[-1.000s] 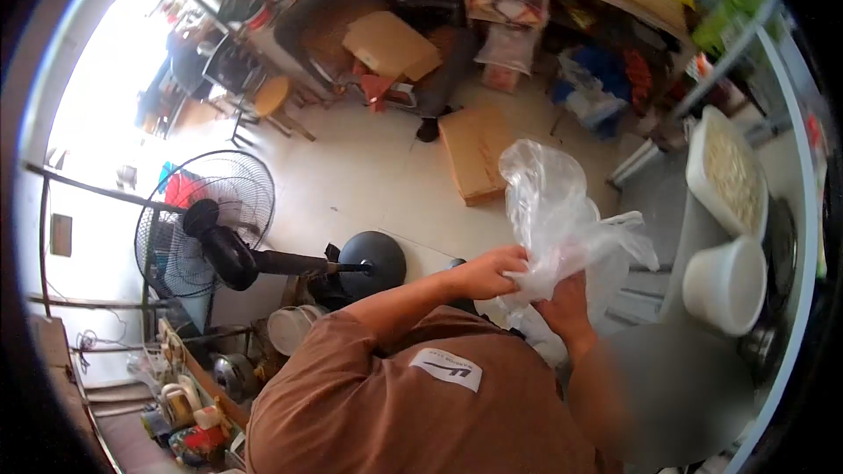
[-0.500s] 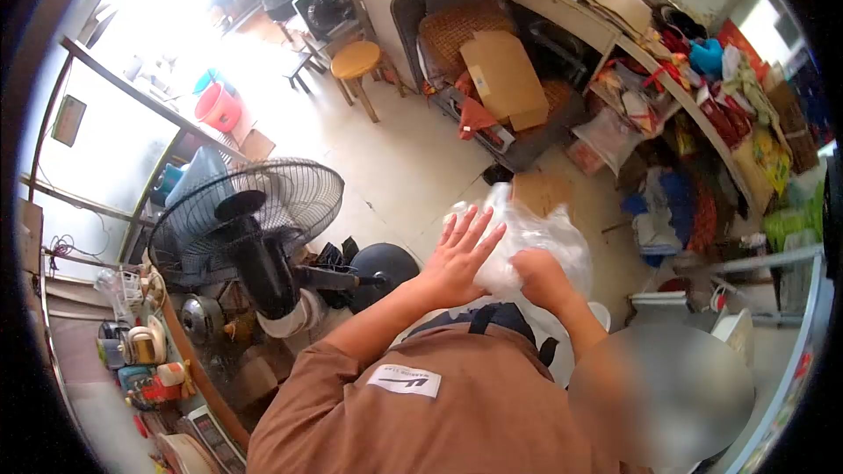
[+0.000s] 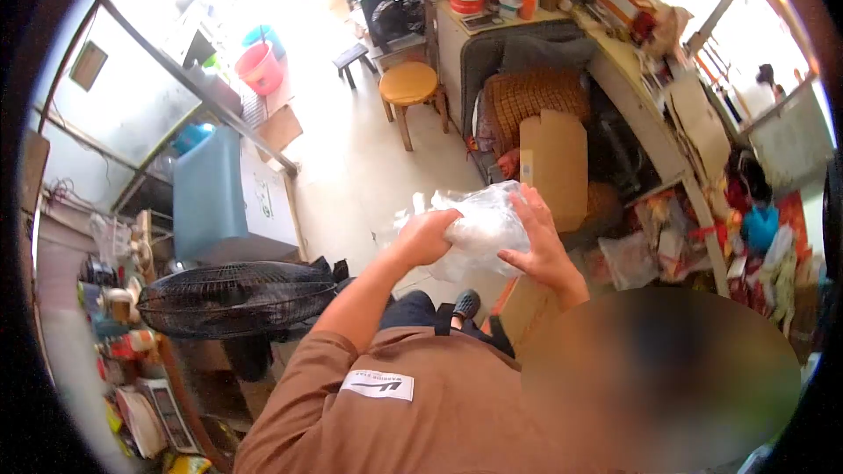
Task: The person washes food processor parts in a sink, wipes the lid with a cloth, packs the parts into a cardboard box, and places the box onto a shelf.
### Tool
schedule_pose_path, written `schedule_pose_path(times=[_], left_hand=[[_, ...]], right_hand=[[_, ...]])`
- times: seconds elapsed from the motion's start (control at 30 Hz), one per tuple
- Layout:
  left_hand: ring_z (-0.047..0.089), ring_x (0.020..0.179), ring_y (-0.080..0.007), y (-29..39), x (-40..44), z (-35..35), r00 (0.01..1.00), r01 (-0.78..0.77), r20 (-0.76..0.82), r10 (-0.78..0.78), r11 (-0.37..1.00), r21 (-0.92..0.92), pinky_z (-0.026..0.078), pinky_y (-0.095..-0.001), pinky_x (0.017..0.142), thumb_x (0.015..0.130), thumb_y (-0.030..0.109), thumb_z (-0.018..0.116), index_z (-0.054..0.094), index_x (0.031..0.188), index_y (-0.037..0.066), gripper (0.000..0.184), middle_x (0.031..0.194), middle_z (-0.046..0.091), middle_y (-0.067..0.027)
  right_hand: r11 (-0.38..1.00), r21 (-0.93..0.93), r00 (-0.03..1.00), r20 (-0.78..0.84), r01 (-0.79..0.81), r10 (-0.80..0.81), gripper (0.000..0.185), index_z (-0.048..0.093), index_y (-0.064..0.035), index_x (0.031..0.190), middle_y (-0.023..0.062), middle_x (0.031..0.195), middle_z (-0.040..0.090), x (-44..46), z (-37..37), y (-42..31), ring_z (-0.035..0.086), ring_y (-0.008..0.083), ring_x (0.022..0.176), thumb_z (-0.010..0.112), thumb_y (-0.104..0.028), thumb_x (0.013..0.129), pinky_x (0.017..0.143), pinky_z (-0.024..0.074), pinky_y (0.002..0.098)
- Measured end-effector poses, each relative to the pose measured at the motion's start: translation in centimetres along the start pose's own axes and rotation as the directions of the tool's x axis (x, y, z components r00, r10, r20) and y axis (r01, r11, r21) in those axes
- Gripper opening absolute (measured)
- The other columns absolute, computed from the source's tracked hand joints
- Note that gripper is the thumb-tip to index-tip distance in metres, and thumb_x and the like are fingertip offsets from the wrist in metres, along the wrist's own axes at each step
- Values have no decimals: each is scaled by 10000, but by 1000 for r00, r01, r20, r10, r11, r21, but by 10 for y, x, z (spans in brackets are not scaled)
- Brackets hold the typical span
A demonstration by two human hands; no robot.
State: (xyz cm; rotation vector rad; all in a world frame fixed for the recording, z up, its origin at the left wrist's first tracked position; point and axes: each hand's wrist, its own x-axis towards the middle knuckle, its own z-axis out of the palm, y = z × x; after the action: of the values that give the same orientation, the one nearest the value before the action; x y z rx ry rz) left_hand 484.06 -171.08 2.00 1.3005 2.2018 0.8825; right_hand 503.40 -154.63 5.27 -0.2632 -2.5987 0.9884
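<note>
A bunched clear plastic bag (image 3: pixel 486 226) is in front of my body, above the floor. My left hand (image 3: pixel 428 237) is closed on its left side, with fingers wrapped into the plastic. Against the bag's right side lies my right hand (image 3: pixel 546 246), its fingers stretched out and the thumb apart. Some loose plastic sticks out beyond the left hand. Whether anything is inside the bag, I cannot tell.
A black fan (image 3: pixel 237 300) stands close on the left. Ahead are a round wooden stool (image 3: pixel 409 84) and a grey couch-like seat bearing a cardboard piece (image 3: pixel 553 162). A cluttered counter (image 3: pixel 641 92) runs along the right. Pale tiles (image 3: pixel 351 158) cover the floor.
The view has shifted and the bag is raised higher before me. My left hand, spread before, now grips the plastic. My right hand has gone from a closed grip to stretched fingers.
</note>
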Motion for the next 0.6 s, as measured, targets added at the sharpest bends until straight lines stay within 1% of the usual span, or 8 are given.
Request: schedule_pose_path(times=[0.13, 0.17, 0.2, 0.27, 0.33, 0.4, 0.47, 0.6], left_hand=[[614, 949, -378, -20, 76, -21, 978, -168, 88, 189, 965, -201, 496, -417, 801, 691, 9, 598, 629, 1064, 69, 379, 985, 659, -191], [613, 949, -383, -33, 95, -19, 991, -136, -28, 134, 929, -345, 498, -413, 793, 693, -6, 590, 627, 1055, 54, 369, 985, 657, -199], [612, 949, -387, -45, 112, -15, 989, -122, -129, 67, 868, -481, 500, -409, 785, 694, -20, 583, 625, 1047, 39, 360, 986, 656, -206], [618, 919, -387, -49, 142, -19, 967, -120, -251, -36, 807, -578, 504, -399, 782, 686, -40, 590, 617, 1045, 21, 365, 957, 660, -204], [619, 913, -385, -75, 180, -15, 799, 38, -557, -228, 943, -332, 502, -407, 801, 691, -26, 609, 608, 1071, 33, 385, 931, 660, -185], [593, 985, -391, -92, 202, -8, 818, 37, -547, -181, 964, -263, 484, -410, 845, 720, 2, 611, 557, 1144, 15, 428, 1028, 627, -202], [478, 1195, -411, -92, 217, -11, 903, -170, -428, 28, 940, -296, 407, -428, 990, 728, 114, 671, 453, 1280, -16, 608, 1267, 510, -250], [325, 1331, -417, -110, 249, -51, 975, -157, -180, 129, 976, -150, 276, -437, 1112, 673, 216, 755, 324, 1374, -58, 867, 1428, 342, -272]], right_hand=[[980, -184, 990, 129, 74, -51, 798, 396, -57, 1403, 204, 1419, 415, 67, -5, 73, 349, 339, 1342, 775, -324, 754, 1110, 259, 420], [946, 208, 936, 304, -249, 180, 763, 430, -42, 1368, 171, 1341, 486, 78, 5, 89, 425, 286, 1264, 775, -347, 760, 1056, 325, 395], [658, 484, 792, 527, -577, 307, 732, 464, -28, 1332, 138, 1262, 557, 87, 15, 104, 500, 233, 1186, 775, -371, 765, 1003, 391, 369], [594, 539, 799, 461, -597, 385, 633, 491, -21, 1290, 105, 1196, 582, 111, 49, 109, 530, 193, 1103, 750, -316, 794, 939, 426, 342], [532, 603, 800, 375, -594, 468, 535, 518, -13, 1249, 72, 1131, 607, 154, 81, 121, 560, 152, 1020, 726, -262, 823, 875, 461, 314], [624, 635, 838, 68, -456, 542, 362, 525, -20, 1229, 81, 1116, 604, 200, 103, 135, 571, 152, 990, 590, -115, 885, 840, 470, 303], [480, 746, 771, 70, -462, 633, 356, 521, -21, 1240, 87, 1130, 604, 256, 102, 140, 581, 160, 994, 529, -73, 888, 853, 476, 308], [176, 878, 760, 267, -445, 593, 356, 515, -18, 1256, 108, 1174, 601, 340, 104, 157, 601, 193, 1035, 453, -71, 909, 898, 496, 344]])
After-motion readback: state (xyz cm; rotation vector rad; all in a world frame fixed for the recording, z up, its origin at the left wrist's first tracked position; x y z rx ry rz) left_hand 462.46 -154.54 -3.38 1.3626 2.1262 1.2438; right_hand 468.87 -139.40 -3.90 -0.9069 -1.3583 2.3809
